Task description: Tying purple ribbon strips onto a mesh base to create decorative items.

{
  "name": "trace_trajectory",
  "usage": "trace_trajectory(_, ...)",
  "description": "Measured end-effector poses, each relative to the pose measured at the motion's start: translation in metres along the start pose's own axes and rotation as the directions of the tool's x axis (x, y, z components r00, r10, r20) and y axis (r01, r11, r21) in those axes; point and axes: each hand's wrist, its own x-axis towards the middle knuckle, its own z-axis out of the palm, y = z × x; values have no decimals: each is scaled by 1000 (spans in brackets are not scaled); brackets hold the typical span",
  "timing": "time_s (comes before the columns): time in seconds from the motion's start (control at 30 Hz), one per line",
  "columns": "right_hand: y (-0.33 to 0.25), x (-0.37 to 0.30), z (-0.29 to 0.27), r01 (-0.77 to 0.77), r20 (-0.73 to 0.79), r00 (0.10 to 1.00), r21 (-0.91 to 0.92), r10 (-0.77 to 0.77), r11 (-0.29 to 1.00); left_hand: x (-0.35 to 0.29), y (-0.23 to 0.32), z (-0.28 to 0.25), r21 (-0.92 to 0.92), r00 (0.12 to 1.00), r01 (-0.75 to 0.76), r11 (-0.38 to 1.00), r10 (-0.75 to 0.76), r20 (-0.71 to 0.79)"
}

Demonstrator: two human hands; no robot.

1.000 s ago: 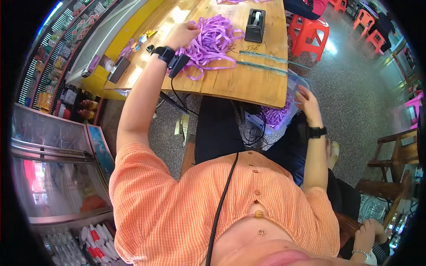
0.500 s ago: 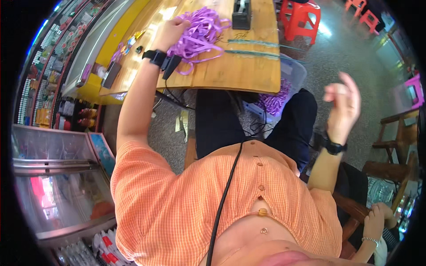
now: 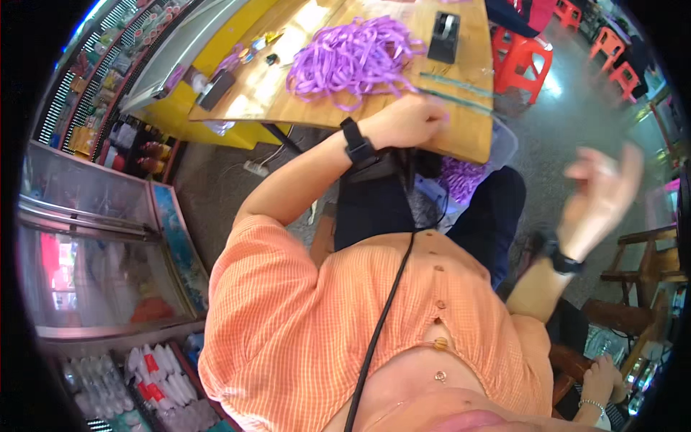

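Note:
A loose heap of purple ribbon (image 3: 353, 61) lies on the wooden table (image 3: 288, 108). Over the table's near edge, to the right of the heap, is my left hand (image 3: 407, 124). Its fingers are closed, and a bit of purple shows at the tips, like the end of a ribbon; most of it is hidden. My right hand (image 3: 601, 198) is raised over the floor at the right, away from the table. Motion blurs it, but its fingers look apart with nothing visible between them. Each wrist wears a black band.
A black tape dispenser (image 3: 444, 39) and thin green strips (image 3: 457, 85) lie on the table's right side. Below, a clear plastic tub (image 3: 507, 144) holds more purple pieces (image 3: 461, 176). A red stool (image 3: 522, 68) stands beyond. Another person's hand (image 3: 601, 378) shows at lower right.
My left hand has left the ribbon heap and moved right and toward me, to the near edge. My right hand has swung outward to the right. The view has shifted slightly.

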Motion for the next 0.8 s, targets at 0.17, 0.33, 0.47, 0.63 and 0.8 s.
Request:
trace_trajectory(0.17,86,34,-154,305,-351,916,298,-194,905,-7,8,-5,-163,994,27,986,-45,-102)
trace_trajectory(0.33,55,-18,-41,32,-204,979,88,-13,996,-4,12,-26,-6,989,35,999,-35,-146)
trace_trajectory(0.47,66,-42,38,-30,421,903,-136,85,990,-9,-22,-65,147,970,119,982,-84,-227)
trace_trajectory(0.63,61,-53,119,445,652,737,-268,-179,854,-11,-62,-97,229,947,290,929,-243,-211)
trace_trajectory(0.8,76,-42,123,441,658,746,-369,-105,818,-32,-119,-93,365,929,366,856,-312,-199)
